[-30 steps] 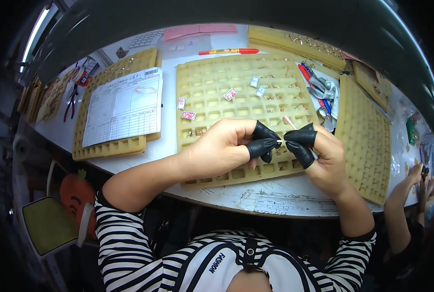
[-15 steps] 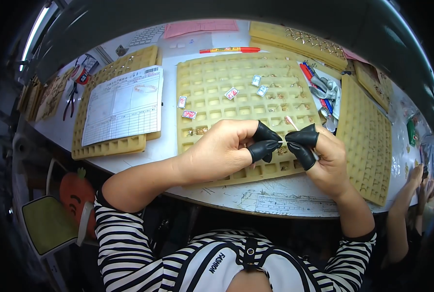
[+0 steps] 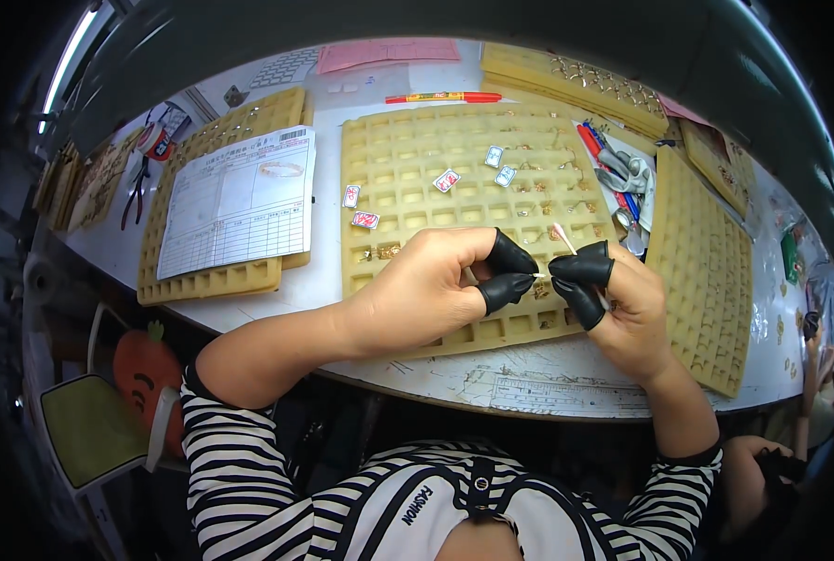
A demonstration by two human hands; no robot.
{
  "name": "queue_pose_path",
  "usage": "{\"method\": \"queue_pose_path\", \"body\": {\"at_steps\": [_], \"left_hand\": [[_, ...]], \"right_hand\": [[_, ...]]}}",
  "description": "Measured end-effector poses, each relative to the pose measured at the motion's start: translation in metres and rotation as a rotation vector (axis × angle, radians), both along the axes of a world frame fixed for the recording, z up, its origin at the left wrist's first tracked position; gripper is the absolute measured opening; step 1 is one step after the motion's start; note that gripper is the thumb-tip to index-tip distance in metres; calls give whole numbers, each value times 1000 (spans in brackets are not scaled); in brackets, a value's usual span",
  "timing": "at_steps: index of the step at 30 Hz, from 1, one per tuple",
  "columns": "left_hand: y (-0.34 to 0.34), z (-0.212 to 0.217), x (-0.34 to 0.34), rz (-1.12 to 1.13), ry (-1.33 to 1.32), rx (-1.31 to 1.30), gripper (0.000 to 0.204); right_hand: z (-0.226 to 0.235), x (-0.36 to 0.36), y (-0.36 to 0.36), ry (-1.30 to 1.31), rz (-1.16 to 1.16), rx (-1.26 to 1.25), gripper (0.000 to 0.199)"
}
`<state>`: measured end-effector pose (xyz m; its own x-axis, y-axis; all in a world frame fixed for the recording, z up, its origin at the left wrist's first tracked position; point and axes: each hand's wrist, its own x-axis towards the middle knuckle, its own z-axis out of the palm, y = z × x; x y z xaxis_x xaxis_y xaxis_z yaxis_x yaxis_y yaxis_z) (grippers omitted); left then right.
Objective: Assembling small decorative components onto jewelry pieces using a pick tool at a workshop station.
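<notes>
Over the near right part of a yellow compartment tray [image 3: 379, 285], my two hands work close together, black finger covers on thumbs and fingers. My left hand [image 3: 445, 280] is closed in a pinch on a tiny pale thing at its fingertips, too small to name. My right hand [image 3: 623, 299] is closed as well, with a cotton swab [image 3: 564, 239] slanting up between its fingers, one end tinged pinkish brown. A narrow gap separates the two sets of fingertips. Small gold-coloured jewellery pieces [image 3: 379, 252] lie in some of the tray's pockets. Small paper tags [image 3: 446, 180] rest on top.
A printed form [image 3: 239, 210] lies on another tray at the left, pliers [image 3: 136, 196] beyond it. A red marker [image 3: 443, 97] is behind the main tray. Pens [image 3: 590, 140] and more trays [image 3: 702, 271] stand right. A co-worker's arm [image 3: 803, 421] shows at the far right.
My fingertips have drawn slightly apart, the right ones shifting a little right. The co-worker's forearm at the far right has pulled away from where it was.
</notes>
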<state>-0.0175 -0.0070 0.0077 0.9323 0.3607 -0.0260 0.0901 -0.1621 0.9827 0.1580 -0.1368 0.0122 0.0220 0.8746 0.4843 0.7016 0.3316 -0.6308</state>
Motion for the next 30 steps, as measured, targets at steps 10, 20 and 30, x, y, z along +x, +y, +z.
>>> {"method": "queue_pose_path", "body": {"at_steps": [10,20,30], "left_hand": [[-2,1,1,30,-74,117,13],[-2,1,0,30,-28,60,15],[-1,2,-1,34,22,58,14]], "right_hand": [[-2,2,1,9,2,6,17],[-2,1,0,28,-5,-6,16],[-2,1,0,31,-6,-11,17]]}}
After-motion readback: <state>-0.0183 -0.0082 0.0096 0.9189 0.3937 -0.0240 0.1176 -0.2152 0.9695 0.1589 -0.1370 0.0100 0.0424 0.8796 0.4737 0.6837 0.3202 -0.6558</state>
